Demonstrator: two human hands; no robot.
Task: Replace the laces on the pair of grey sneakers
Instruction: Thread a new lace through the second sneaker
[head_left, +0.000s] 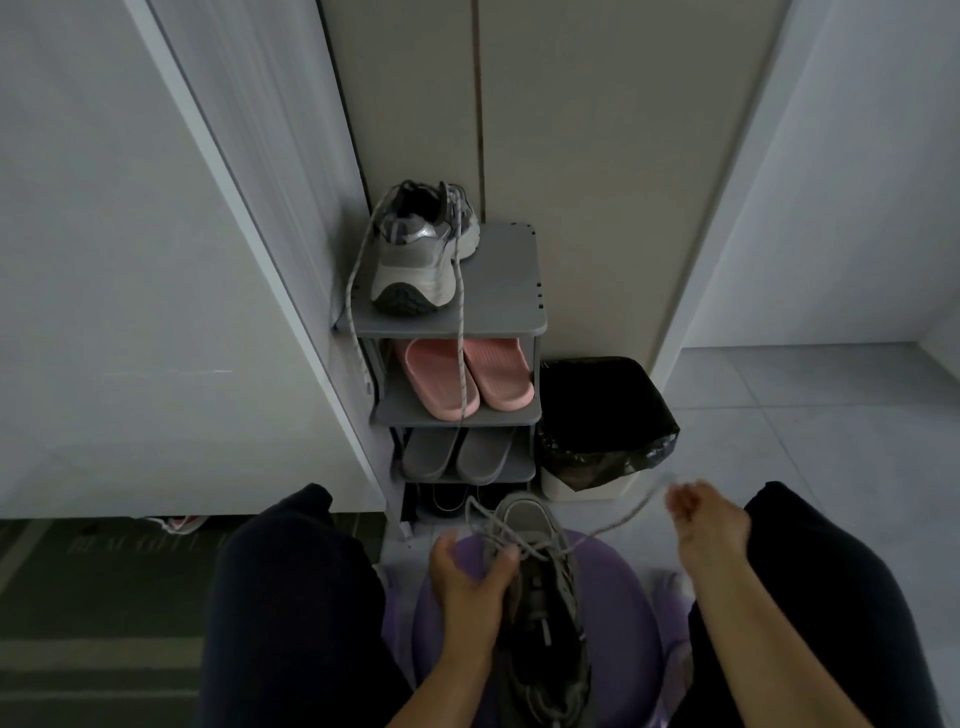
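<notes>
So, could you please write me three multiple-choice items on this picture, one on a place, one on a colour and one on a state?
1. Where does the second sneaker stand?
A. On the top shelf of the rack
B. On the bottom shelf
C. On the floor

2. What colour are the slippers on the shelf just below the top one?
A. Blue
B. Pink
C. Black

3. What is the right hand doing?
A. Resting flat on a knee
B. Holding a slipper
C. Pinching a lace drawn out from the held sneaker

Answers: 1 A, it sits on top of the rack with its laces hanging down; 2 B, both slippers are pink; 3 C, the lace runs from that hand to the sneaker that the left hand grips.
</notes>
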